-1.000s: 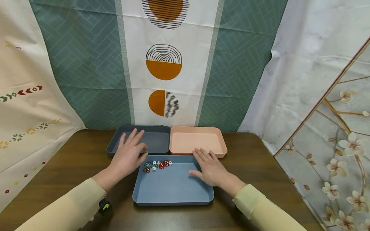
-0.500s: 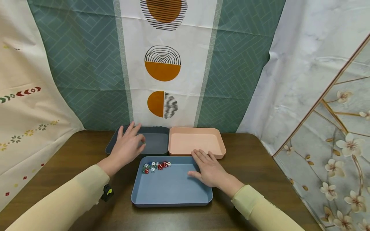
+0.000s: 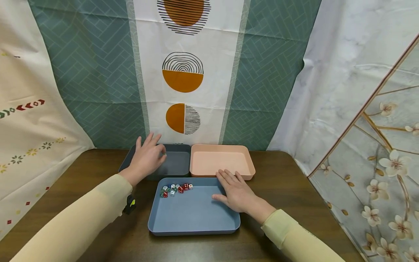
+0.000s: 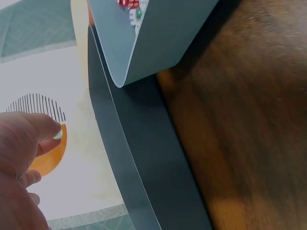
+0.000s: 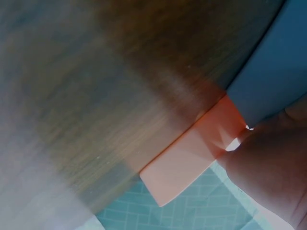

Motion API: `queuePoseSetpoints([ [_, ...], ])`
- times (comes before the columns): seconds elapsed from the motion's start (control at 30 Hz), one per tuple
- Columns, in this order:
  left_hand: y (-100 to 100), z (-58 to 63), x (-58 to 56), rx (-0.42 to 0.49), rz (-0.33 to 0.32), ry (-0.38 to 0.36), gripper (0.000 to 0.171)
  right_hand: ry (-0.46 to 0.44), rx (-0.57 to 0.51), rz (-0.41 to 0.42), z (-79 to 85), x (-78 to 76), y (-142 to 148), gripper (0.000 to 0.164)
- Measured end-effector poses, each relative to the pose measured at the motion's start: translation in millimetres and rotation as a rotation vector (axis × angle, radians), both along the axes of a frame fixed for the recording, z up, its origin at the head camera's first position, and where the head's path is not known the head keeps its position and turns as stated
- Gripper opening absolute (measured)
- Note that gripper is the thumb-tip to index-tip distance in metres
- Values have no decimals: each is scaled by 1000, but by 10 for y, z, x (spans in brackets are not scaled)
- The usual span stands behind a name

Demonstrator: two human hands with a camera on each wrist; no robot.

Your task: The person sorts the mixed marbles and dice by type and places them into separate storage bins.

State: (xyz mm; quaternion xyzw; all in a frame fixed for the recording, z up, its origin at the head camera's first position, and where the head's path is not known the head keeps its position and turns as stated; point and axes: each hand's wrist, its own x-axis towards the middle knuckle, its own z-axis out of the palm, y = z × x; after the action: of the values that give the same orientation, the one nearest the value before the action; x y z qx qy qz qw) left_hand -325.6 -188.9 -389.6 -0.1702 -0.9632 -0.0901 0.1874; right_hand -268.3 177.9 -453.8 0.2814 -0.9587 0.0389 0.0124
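Observation:
My left hand (image 3: 145, 156) is over the dark grey tray (image 3: 176, 160), thumb and index finger pinched together, the other fingers raised. A small pale greenish die (image 4: 58, 133) shows between the pinching fingertips in the left wrist view; the head view hides it. Below, a blue tray (image 3: 193, 218) has several small dice (image 3: 181, 189), red, white, green and blue, clustered in its far left corner. My right hand (image 3: 237, 194) lies with straight fingers over the blue tray's right side, fingertips at the near rim of the pink tray (image 3: 222, 160).
The dark grey and pink trays stand side by side behind the blue one on a brown wooden table (image 3: 278, 203). A patterned cloth (image 3: 183, 109) hangs right behind them. Floral cloth (image 3: 376, 182) borders the table's right side.
My left hand has moved forward and slightly up, from the dark grey tray's near edge to farther over it, still pinching. My right hand has stayed in place.

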Motion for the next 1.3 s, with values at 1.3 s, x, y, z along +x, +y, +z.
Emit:
queuePoseSetpoints([
  [1.3, 10, -198, -446, -20, 118, -65, 12, -5, -4, 3, -4, 2, 0, 93],
])
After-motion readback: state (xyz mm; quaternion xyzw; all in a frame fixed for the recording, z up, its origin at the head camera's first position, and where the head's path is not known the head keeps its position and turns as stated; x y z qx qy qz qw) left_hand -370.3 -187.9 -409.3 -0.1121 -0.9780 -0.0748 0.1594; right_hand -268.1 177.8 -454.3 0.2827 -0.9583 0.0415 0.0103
